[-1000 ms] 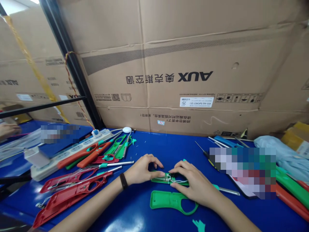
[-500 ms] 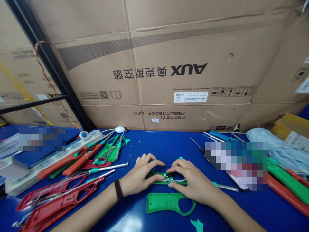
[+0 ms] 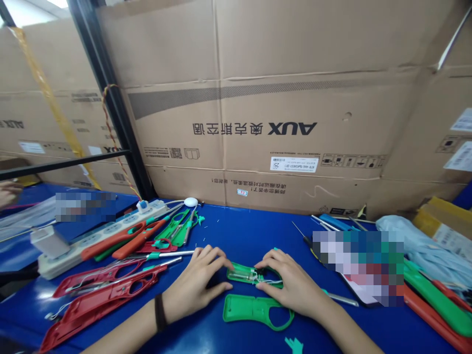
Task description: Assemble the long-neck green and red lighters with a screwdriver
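On the blue table lies an opened green long-reach lighter [image 3: 241, 273], its wires and inner parts showing. My right hand [image 3: 289, 278] grips its right part between thumb and fingers, and its metal tube [image 3: 342, 298] sticks out to the right beyond the hand. My left hand [image 3: 204, 275] is at the lighter's left end, thumb and forefinger apart, holding nothing; I cannot tell whether the forefinger touches the shell. Just in front lies the matching green half shell [image 3: 245, 309], hollow side up. A small teal plastic piece [image 3: 294, 345] rests nearer me.
At left are red lighter shells [image 3: 106, 307], orange lighters [image 3: 140, 239], green lighter parts [image 3: 179, 228] and a white power strip [image 3: 110, 227]. A screwdriver [image 3: 305, 238], a pixelated item and a green lighter [image 3: 438, 292] are at right. Cardboard [image 3: 250, 108] stands behind. Another person's hand [image 3: 9, 191] shows far left.
My left hand has drawn back from the lighter's inner parts, its thumb and forefinger now apart. My right hand keeps its grip. The camera view has shifted, and another person's hand appears at left.
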A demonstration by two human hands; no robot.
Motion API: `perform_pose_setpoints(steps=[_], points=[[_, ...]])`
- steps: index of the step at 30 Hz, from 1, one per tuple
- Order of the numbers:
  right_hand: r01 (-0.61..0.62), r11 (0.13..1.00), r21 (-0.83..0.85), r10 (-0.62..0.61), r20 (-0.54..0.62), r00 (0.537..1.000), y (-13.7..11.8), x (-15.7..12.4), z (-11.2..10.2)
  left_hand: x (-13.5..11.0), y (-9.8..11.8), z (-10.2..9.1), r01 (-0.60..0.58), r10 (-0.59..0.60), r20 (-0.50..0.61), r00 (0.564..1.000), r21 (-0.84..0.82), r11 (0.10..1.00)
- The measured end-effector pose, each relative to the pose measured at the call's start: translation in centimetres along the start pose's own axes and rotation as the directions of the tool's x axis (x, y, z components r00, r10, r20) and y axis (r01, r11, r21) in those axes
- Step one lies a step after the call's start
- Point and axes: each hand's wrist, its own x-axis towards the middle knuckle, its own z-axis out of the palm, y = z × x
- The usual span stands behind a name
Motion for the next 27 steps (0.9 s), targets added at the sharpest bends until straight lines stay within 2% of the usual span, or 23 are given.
perform_pose_setpoints(steps=[7, 13, 18, 21, 24, 27], points=[[0.009, 1.0, -0.003, -0.009, 0.003, 1.0, 0.0, 0.1, -0.1, 0.6, 0.4, 0.0, -0.164, 0.169, -0.053, 0.984, 0.089, 0.983], [0.008, 0.999, -0.052, -0.009, -0.017, 1.0, 0.1, 0.1, 0.3, 1.2, 0.8, 0.1, -0.217, 0.235, -0.074, 0.969, 0.195, 0.957], [0.037, 0.992, -0.12, -0.051, -0.117, 0.992, 0.0, 0.3, -0.2, 1.9, 0.8, -0.5, -0.174, 0.196, -0.091, 0.976, 0.205, 0.963], [0.029, 0.989, -0.144, -0.065, -0.249, 0.966, 0.3, 0.4, -1.5, 2.8, 1.9, -1.0, -0.149, 0.168, -0.121, 0.978, 0.156, 0.976], [0.025, 0.986, -0.168, -0.085, -0.363, 0.928, 0.7, 0.5, -2.7, 4.1, 3.7, -0.9, -0.212, 0.217, -0.089, 0.972, 0.059, 0.975], [0.016, 0.981, -0.195, -0.093, -0.391, 0.916, 0.8, 0.4, -3.4, 5.7, 5.0, 0.1, -0.312, 0.312, -0.037, 0.95, -0.002, 0.95]])
